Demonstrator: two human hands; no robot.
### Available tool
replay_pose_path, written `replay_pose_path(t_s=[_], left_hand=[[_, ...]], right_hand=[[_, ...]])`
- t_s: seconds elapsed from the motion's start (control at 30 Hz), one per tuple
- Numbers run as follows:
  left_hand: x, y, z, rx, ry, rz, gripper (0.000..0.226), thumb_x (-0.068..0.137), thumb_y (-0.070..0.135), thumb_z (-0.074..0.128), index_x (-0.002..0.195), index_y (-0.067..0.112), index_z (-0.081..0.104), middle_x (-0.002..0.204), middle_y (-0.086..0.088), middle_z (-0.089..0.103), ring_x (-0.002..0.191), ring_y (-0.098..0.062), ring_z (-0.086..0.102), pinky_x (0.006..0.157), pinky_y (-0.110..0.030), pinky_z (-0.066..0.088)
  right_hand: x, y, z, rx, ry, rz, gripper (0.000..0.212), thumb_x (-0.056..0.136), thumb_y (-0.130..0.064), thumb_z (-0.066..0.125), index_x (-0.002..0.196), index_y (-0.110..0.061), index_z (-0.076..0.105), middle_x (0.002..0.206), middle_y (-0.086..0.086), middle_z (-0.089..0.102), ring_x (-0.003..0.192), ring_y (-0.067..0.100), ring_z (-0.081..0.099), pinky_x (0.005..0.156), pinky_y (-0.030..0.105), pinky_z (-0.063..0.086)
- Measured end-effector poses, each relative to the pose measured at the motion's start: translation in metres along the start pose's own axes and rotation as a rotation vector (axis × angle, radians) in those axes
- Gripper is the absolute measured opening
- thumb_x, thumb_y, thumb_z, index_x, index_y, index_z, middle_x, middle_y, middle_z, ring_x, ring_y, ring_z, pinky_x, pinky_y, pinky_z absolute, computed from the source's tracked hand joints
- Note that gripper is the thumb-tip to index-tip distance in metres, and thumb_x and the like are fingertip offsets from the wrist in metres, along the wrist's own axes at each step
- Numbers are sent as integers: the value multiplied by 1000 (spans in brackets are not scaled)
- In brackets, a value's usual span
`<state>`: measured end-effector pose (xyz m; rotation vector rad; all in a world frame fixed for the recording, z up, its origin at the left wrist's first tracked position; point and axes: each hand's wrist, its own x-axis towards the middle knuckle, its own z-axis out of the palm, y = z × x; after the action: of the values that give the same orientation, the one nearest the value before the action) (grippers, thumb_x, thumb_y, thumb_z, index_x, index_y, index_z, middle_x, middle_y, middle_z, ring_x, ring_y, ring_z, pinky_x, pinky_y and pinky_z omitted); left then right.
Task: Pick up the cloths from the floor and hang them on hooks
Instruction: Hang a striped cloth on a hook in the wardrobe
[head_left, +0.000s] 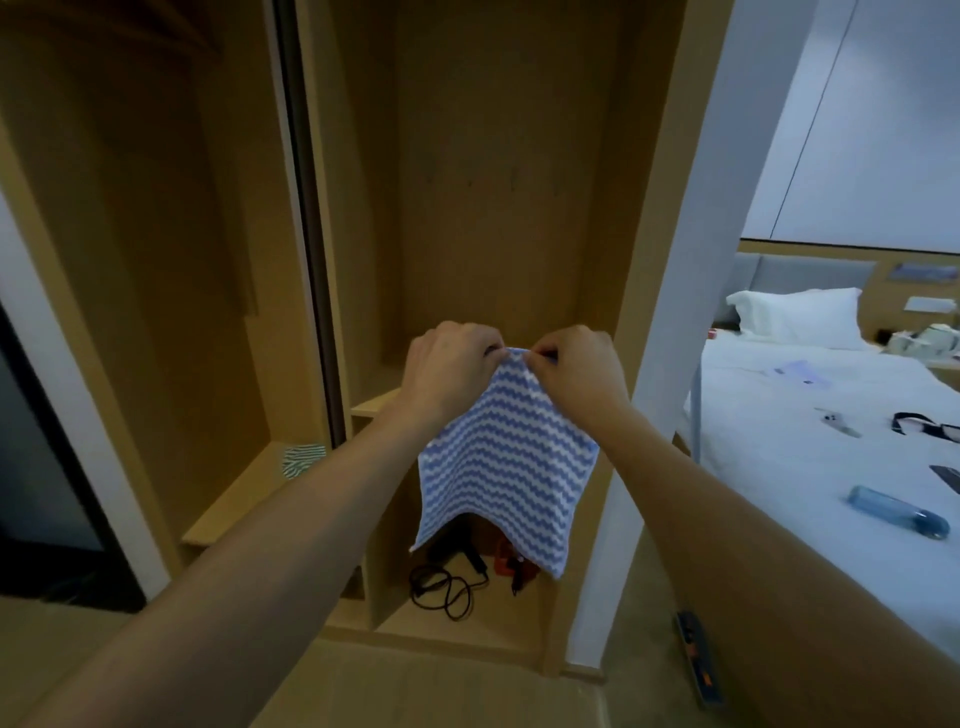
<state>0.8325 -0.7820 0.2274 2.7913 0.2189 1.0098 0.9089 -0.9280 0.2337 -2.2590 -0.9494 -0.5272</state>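
Fingers: both sets curled, pinching the top edge of one cloth (501, 457) at frame centre; left hand (451, 366) and right hand (574, 371) sit close together, knuckles toward the camera, a short bridge of fabric between them.

Cloth: blue with white zigzag stripes, hanging free below the hands, lower corners loose, in front of the wardrobe's right bay.

Wardrobe (519, 156): pale wood, open, filling the upper and middle frame.
- Right bay, back panel: a row of small hooks (470, 183) above the hands, dim and hard to make out.
- Right bay, bottom: a black cable (441, 590) coiled on the base, beside a dark device and a red item, both partly hidden by the cloth.
- Left bay, low shelf (244, 493): a second cloth (303, 458), green and white striped, lying at the shelf's right end.

Bed (810, 467), right of frame: white sheet carrying a pillow (795, 316), a blue bottle (896, 512) on its side, glasses (930, 426) and small flat items.

Floor, lower right: a power strip (698, 657).
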Motion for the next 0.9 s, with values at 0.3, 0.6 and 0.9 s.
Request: replay_pose_path(t_s=[0.3,0.6,0.9], left_hand=[[120,-42,57,79,24,-1,26,99,41,51,91,26,69,78,6,65,73,-15,60,60,-32,45],[210,-76,114,90,65,-40,26,100,40,51,90,23,68,74,3,63,68,-18,58,51,-30,37],[312,-128,170,73,151,-3,40,99,41,51,62,24,49,55,5,47,50,-15,44,42,-30,36]], right_hand=[[127,57,40,-14,-28,-15,48,94,-23,58,51,-25,38,48,-5,36,43,13,32,43,24,23],[234,103,78,-36,-89,4,41,96,-22,57,57,-17,45,55,0,43,48,16,38,44,27,29],[330,137,120,-7,-33,43,40,97,-15,49,58,-24,43,56,-2,44,51,13,40,44,27,26]])
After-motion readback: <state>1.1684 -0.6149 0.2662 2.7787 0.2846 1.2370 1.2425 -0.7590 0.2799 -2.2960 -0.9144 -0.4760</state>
